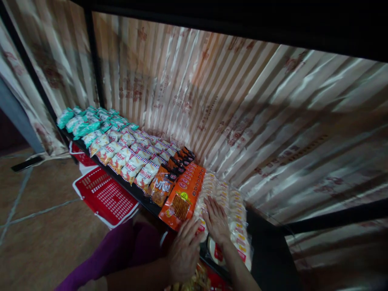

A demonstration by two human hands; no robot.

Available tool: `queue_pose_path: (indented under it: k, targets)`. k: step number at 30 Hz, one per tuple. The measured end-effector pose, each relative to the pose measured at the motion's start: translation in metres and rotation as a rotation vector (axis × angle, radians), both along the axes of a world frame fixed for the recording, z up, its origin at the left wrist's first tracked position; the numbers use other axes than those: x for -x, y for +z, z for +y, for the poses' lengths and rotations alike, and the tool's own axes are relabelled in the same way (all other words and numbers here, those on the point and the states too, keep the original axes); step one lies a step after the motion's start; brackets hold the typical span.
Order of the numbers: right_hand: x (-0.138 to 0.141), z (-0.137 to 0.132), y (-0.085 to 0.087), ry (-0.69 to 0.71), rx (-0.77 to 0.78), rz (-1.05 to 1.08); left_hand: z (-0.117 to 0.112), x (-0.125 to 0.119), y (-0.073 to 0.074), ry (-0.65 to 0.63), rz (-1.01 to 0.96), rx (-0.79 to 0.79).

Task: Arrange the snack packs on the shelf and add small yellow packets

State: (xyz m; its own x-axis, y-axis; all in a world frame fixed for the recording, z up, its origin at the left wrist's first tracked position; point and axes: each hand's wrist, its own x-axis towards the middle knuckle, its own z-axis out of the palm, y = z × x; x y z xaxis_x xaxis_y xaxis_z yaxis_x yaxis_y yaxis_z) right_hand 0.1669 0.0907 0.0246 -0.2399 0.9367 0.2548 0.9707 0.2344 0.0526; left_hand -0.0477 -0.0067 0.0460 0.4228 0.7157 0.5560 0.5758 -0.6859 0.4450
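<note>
Palms down, your left hand [184, 250] and right hand [216, 221] press the clear snack packs [235, 200], fingers spread, gripping nothing.

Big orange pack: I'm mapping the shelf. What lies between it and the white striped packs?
Head view: small orange-and-black bags lie between the big orange pack and the white striped packs.

- The scene is dim overall; the top edge and the near right corner sink into near black.
- Light falls from the left onto the striped curtain [188, 89], whose glossy folds throw pale glare.
- A broad soft shadow crosses the curtain at right.
- The snack packets [136, 163] are well lit, with strong colours.
- The left hand [184, 252] and right hand [216, 220] look slightly smeared.
- The black frame bar [93, 60] leans and bows toward the edge.
</note>
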Motion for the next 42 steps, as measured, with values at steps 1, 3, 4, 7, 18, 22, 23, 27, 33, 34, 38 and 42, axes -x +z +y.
queue_pose_path:
  k: [1, 3, 4, 7, 18, 22, 23, 27, 33, 34, 38, 42]
  targets:
    - [-0.001, 0.001, -0.002, 0.011, -0.006, 0.0, 0.008, 0.008, 0.009, 0.009, -0.006, -0.027]
    - [-0.004, 0.003, -0.004, 0.037, -0.026, 0.002, 0.03, 0.027, 0.025, 0.082, -0.049, -0.104]
    - [-0.005, 0.004, -0.006, 0.044, -0.035, 0.003, 0.045, 0.04, 0.033, 0.139, -0.08, -0.136]
    - [-0.008, 0.006, -0.009, 0.074, -0.068, 0.005, 0.102, 0.085, 0.052, 0.394, -0.086, -0.179]
    - [-0.012, 0.007, -0.012, 0.13, -0.126, -0.003, 0.232, 0.203, 0.039, 0.776, 0.189, 0.014]
    - [-0.011, 0.007, -0.011, 0.115, -0.102, -0.002, 0.23, 0.196, 0.029, 0.744, 0.226, 0.028]
    - [-0.01, 0.006, -0.01, 0.108, -0.092, 0.002, 0.23, 0.195, 0.028, 0.738, 0.226, 0.024]
    - [-0.006, 0.004, -0.004, 0.07, -0.054, 0.011, 0.233, 0.194, 0.022, 0.722, 0.239, 0.015]
    - [0.001, 0.001, 0.004, 0.012, 0.014, 0.029, 0.232, 0.197, 0.022, 0.679, 0.165, -0.007]
    - [0.002, 0.0, 0.005, 0.008, 0.022, 0.032, 0.23, 0.197, 0.026, 0.671, 0.156, -0.024]
    - [0.004, -0.001, 0.007, -0.008, 0.053, 0.035, 0.206, 0.183, 0.05, 0.595, 0.113, -0.12]
    - [0.004, -0.001, 0.013, -0.021, 0.103, 0.055, 0.148, 0.141, 0.062, 0.315, 0.033, -0.189]
